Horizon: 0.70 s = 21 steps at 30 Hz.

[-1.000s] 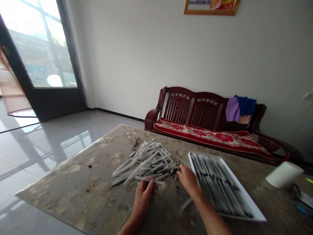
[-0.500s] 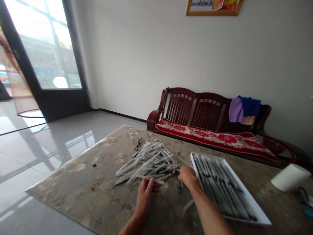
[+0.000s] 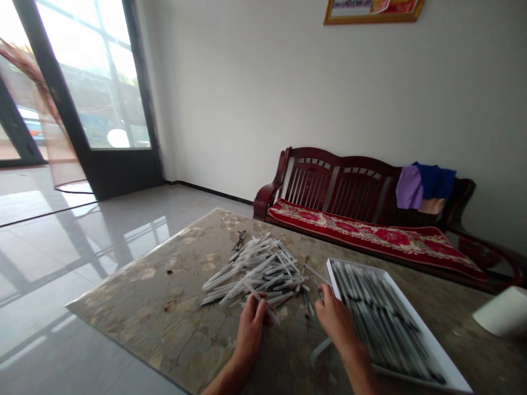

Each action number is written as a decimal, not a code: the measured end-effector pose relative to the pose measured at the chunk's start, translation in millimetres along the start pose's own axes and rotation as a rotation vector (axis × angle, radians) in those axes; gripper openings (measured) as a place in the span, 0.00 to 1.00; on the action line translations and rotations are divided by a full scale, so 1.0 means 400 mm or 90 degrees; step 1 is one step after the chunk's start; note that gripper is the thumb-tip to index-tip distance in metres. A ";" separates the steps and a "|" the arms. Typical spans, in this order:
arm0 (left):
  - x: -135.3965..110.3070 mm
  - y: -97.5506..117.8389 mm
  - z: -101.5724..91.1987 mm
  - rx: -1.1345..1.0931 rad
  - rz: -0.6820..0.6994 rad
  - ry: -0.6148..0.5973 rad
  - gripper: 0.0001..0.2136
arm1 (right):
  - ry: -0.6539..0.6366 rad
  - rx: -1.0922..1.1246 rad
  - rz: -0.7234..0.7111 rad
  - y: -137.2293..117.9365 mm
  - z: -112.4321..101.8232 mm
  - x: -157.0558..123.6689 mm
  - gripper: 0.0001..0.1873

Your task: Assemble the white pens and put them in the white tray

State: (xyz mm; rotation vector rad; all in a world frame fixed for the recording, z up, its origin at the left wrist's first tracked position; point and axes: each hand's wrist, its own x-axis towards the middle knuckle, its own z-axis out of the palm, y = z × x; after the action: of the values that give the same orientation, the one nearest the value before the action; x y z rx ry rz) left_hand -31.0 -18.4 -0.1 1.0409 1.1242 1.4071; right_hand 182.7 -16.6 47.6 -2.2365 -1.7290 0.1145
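Observation:
My left hand (image 3: pixel 251 325) grips a translucent white pen barrel (image 3: pixel 252 291) between thumb and fingers, the barrel slanting down to the right. Just beyond it lies a loose pile of similar pen barrels (image 3: pixel 241 272). My right hand (image 3: pixel 334 317) is beside the left wall of a white box (image 3: pixel 444 341), its fingers pinched together; what they hold, if anything, is too small to make out. Rows of pens with dark parts (image 3: pixel 381 315) fill the box. Several thin dark pieces (image 3: pixel 306 304) lie on the table between the hands.
Black eyeglasses (image 3: pixel 239 240) lie behind the pile on the patterned table (image 3: pixel 164 340). A white roll (image 3: pixel 502 311) stands to the right of the box. A translucent strip (image 3: pixel 321 348) lies near my right forearm. Beyond the table is a wooden bench (image 3: pixel 354 184).
The view has turned slightly left. The barrel in my left hand has swung from nearly level to a steeper slant. My right hand has drawn back slightly towards me, fingers still closed.

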 end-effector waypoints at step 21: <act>-0.008 0.014 0.008 -0.116 0.003 -0.052 0.17 | 0.010 0.820 -0.023 -0.054 0.041 -0.078 0.26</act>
State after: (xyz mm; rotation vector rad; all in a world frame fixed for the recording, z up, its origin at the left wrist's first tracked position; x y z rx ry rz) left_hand -28.3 -21.4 5.8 0.9615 0.9170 1.4289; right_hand 150.2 -38.6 34.4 -1.2080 -1.0916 0.8953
